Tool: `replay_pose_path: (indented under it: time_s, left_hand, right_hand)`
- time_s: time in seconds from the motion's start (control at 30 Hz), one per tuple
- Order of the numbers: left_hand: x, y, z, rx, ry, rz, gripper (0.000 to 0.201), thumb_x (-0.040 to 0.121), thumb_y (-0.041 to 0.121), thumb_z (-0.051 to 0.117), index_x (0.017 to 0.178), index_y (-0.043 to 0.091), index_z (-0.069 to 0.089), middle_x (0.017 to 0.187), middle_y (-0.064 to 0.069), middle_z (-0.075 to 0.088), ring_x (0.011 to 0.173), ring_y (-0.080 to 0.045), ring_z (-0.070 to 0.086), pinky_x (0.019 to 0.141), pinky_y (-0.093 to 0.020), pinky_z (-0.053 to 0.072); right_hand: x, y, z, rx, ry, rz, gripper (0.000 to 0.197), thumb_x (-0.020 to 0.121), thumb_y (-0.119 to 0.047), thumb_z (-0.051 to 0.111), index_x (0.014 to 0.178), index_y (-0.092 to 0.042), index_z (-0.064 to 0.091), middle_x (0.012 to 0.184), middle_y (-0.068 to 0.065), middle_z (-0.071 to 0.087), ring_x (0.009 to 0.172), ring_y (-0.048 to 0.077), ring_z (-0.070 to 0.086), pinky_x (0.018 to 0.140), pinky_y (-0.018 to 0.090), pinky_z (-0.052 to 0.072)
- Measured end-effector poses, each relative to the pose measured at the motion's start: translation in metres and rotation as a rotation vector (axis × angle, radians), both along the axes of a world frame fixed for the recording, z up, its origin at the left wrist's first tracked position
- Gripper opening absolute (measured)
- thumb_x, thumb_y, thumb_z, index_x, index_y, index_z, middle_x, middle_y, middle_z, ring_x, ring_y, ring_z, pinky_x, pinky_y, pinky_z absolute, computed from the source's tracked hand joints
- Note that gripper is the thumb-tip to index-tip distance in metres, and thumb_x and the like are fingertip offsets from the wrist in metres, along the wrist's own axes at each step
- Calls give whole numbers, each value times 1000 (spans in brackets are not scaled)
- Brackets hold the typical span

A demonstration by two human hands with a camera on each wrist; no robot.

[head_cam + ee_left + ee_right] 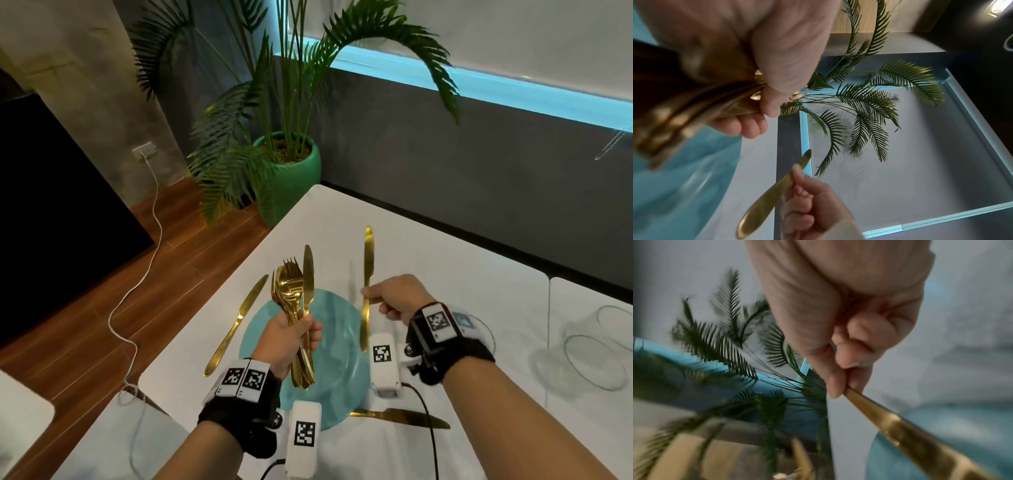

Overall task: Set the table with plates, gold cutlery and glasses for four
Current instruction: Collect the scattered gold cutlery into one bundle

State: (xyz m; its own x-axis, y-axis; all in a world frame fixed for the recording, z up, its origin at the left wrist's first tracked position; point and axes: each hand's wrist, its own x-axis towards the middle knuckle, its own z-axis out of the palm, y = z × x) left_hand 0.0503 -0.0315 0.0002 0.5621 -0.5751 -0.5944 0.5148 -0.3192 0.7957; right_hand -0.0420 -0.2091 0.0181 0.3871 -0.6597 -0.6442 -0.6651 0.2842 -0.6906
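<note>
A teal plate (337,339) lies on the white table (428,260) in front of me. My left hand (291,334) grips a bundle of gold cutlery (298,294), forks, spoons and a knife, upright above the plate; the bundle (694,104) fills the left wrist view. My right hand (387,296) pinches a single gold knife (367,274) by its middle, blade pointing away, over the plate's right edge. That knife's handle (910,433) runs down to the right from the fingers (838,386). One gold knife (236,325) lies left of the plate, another (400,416) at its near edge.
Clear glasses (596,356) stand on the table at the right. A palm in a green pot (287,181) stands on the wooden floor past the table's far left corner. A white cable (150,246) runs from a wall socket across the floor.
</note>
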Motion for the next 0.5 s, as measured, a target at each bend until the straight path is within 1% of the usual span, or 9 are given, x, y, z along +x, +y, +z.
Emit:
replay_pose_path:
  time_s: [0.03,0.07,0.17,0.2,0.23,0.3,0.33,0.43,0.5]
  left_hand:
    - [-2,-1,1,0,8,8,8,96,10,47,93,5,53,76,-8,61,65,-16,59,63,-26,52]
    - [-5,-1,2,-3,15,13,8,96,9,47,92,5,52,74,-8,60,63,-16,57,62,-26,51]
    - [-17,-1,8,-9,8,-23,14,97,9,46,85,6,52,71,-8,58,59,-15,56,58,-24,51]
    - [-22,-1,11,-5,-2,-52,15,97,9,45,85,6,54,71,-8,60,59,-16,57,59,-25,51]
    - [-26,1,13,3,-9,-85,15,97,11,46,87,7,56,73,-9,62,63,-18,59,64,-29,53]
    - [-34,4,16,2,2,-139,15,97,15,46,94,10,60,85,-13,68,76,-23,65,79,-38,53]
    - [-38,6,17,-8,19,-158,15,97,15,45,95,11,60,88,-13,69,79,-24,66,83,-41,53]
    - [-48,9,16,-29,89,-196,15,98,12,43,99,10,58,88,-15,68,77,-25,65,83,-43,52]
    - [-54,12,14,-27,127,-225,16,99,12,41,101,7,56,83,-15,65,71,-24,62,78,-42,52]
  right_hand:
    - [-4,14,10,66,-83,-18,14,81,-8,69,71,-2,62,66,7,61,39,9,39,35,18,29]
    - [-7,26,15,110,-128,-3,13,81,-8,69,72,-2,63,66,6,62,37,7,37,33,16,28]
    - [-16,55,22,174,-148,82,10,81,-11,70,76,-3,66,62,2,63,38,6,38,34,15,31]
    - [-18,61,20,178,-140,101,10,81,-13,71,79,-3,67,60,0,63,40,6,39,35,16,31]
    - [-20,66,19,175,-118,112,12,81,-14,71,83,-2,68,60,-1,62,41,6,39,36,16,32]
    - [-27,72,15,161,-75,122,21,81,-18,72,91,0,69,64,2,61,44,7,38,38,16,31]
    - [-31,74,13,155,-60,128,23,81,-20,72,92,1,69,66,3,61,44,7,37,38,17,30]
    - [-44,81,9,166,-55,142,23,81,-24,71,90,-2,70,66,4,60,41,6,34,37,17,25]
    - [-53,86,7,164,-84,147,19,81,-23,72,82,-5,69,60,2,60,40,7,34,39,19,22]
